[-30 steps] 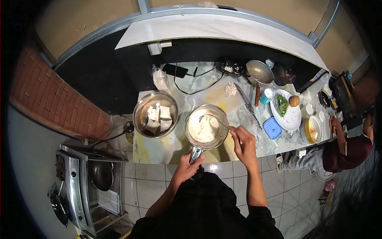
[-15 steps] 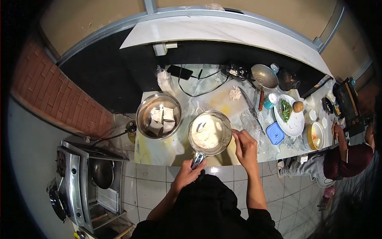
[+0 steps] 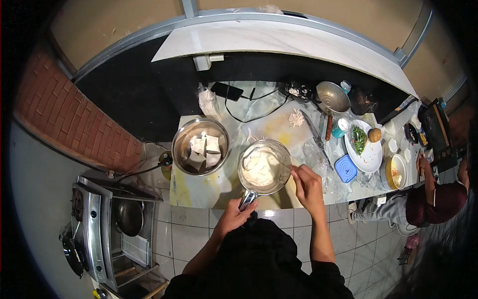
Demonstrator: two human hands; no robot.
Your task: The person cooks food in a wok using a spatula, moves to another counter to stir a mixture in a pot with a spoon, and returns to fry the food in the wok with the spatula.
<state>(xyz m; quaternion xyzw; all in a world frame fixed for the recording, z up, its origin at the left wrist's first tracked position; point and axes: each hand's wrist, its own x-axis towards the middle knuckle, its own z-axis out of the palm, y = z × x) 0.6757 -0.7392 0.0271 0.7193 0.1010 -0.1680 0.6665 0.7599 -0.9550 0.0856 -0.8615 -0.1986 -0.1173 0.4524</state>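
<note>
My left hand [image 3: 237, 214] is closed round the handle of a metal saucepan [image 3: 243, 183] at the counter's front edge. Inside the pan lies a thick, creamy white mixture [image 3: 261, 167]. The fingers of my right hand [image 3: 307, 187] pinch a thin utensil at the pan's right rim; its lower end dips into the mixture and is hard to make out. Left of the pan stands a steel bowl [image 3: 180, 144] holding several white blocks [image 3: 212, 144].
On the counter [image 3: 191, 192] are a cutting board [image 3: 298, 130], a knife [image 3: 314, 131], a blue lid [image 3: 345, 168], a plate of greens [image 3: 369, 158], a small pan [image 3: 333, 97] and a phone [image 3: 226, 91]. A stove [image 3: 91, 224] stands lower left. Another person [image 3: 433, 199] is at the far right.
The view has shifted, so the counter items appear slightly lower and farther right. My right hand has moved the utensil within the mixture, whose surface shape differs. My left hand still holds the handle.
</note>
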